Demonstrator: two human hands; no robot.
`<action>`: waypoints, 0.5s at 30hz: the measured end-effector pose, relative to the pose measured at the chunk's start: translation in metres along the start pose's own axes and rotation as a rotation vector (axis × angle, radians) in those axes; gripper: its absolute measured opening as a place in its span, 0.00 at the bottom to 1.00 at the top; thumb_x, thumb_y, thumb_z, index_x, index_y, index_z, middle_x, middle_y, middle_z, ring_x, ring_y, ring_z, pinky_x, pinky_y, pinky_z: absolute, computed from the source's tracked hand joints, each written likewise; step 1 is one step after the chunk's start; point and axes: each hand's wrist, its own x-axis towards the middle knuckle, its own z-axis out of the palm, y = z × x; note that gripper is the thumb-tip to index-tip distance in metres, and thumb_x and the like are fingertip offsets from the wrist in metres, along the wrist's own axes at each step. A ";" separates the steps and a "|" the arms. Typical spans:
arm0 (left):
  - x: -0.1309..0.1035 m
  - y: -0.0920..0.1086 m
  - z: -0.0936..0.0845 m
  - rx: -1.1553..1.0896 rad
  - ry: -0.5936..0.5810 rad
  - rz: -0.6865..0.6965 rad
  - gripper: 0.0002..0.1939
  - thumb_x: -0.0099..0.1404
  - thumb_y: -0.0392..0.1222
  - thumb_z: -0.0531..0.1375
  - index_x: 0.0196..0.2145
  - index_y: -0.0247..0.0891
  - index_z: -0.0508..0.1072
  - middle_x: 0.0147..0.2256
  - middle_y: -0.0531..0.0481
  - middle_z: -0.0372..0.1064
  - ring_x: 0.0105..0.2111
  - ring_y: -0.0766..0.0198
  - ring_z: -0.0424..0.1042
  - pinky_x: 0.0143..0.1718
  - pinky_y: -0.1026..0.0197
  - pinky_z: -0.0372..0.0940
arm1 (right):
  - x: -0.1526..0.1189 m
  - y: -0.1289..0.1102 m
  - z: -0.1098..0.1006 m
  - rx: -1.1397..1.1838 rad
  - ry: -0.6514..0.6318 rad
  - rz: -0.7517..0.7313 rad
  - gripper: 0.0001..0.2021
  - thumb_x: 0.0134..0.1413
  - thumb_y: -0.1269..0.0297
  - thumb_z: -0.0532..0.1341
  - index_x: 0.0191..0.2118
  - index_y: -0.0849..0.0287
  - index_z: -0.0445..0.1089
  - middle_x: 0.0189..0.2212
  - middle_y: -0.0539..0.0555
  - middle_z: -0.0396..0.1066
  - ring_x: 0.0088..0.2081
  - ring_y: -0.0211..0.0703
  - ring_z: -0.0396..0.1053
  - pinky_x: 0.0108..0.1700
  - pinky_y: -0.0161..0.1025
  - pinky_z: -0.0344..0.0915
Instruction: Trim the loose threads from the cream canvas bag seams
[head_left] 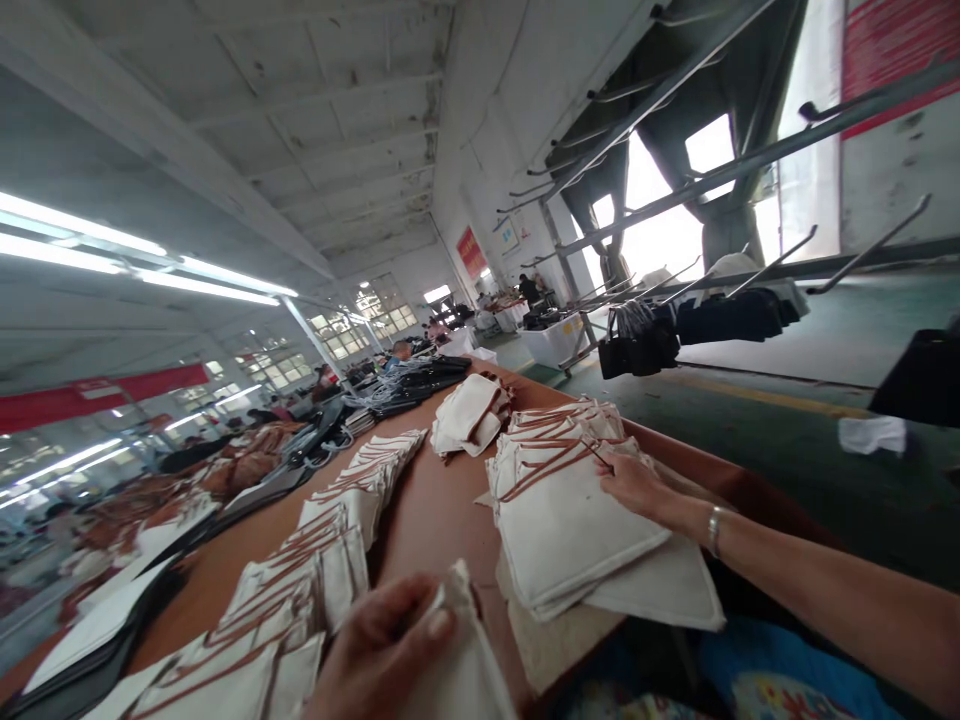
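Observation:
My left hand (394,640) is low in the middle, its thumb and fingers pinched on the top corner of a cream fabric piece (465,660). To the right, my right hand (626,480), with a bracelet at the wrist, has its fingers closed around a small dark thin tool (602,460). That tool's tip is over the brown-trimmed edge of a stack of cream pieces (570,530). Left of my left hand, a long overlapping row of cream pieces (300,590) with brown trim lies along the table.
The brown table (420,510) stretches away from me. A small cream pile (471,412) lies farther up it. Black items (420,380) and brown pieces (255,455) lie left. At right stands a metal rack (675,200) with black bags (641,340).

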 end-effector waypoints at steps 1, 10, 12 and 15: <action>0.001 -0.006 0.018 -0.037 -0.088 -0.041 0.17 0.51 0.51 0.74 0.31 0.35 0.79 0.24 0.50 0.75 0.21 0.69 0.69 0.22 0.71 0.60 | -0.011 -0.009 0.007 0.020 -0.035 -0.056 0.14 0.59 0.66 0.62 0.50 0.63 0.70 0.49 0.60 0.72 0.50 0.50 0.70 0.52 0.49 0.68; 0.002 -0.063 0.085 -0.079 -0.480 -0.017 0.24 0.54 0.58 0.69 0.37 0.33 0.78 0.29 0.48 0.70 0.27 0.66 0.63 0.25 0.68 0.53 | -0.121 -0.040 0.031 0.347 -0.626 -0.232 0.17 0.50 0.71 0.63 0.48 0.63 0.72 0.37 0.52 0.73 0.35 0.38 0.68 0.37 0.33 0.64; -0.001 -0.067 0.086 -0.044 -0.493 0.010 0.24 0.54 0.58 0.69 0.36 0.33 0.78 0.28 0.50 0.66 0.27 0.67 0.60 0.27 0.67 0.52 | -0.128 -0.031 0.030 0.418 -0.680 -0.224 0.15 0.52 0.68 0.65 0.47 0.64 0.69 0.35 0.51 0.70 0.33 0.36 0.65 0.36 0.33 0.61; -0.007 -0.067 0.085 -0.041 -0.446 0.008 0.20 0.56 0.55 0.70 0.35 0.34 0.76 0.28 0.51 0.66 0.28 0.68 0.60 0.30 0.67 0.53 | -0.133 -0.021 0.032 0.448 -0.696 -0.253 0.15 0.56 0.59 0.65 0.43 0.64 0.66 0.33 0.50 0.67 0.32 0.36 0.61 0.36 0.34 0.60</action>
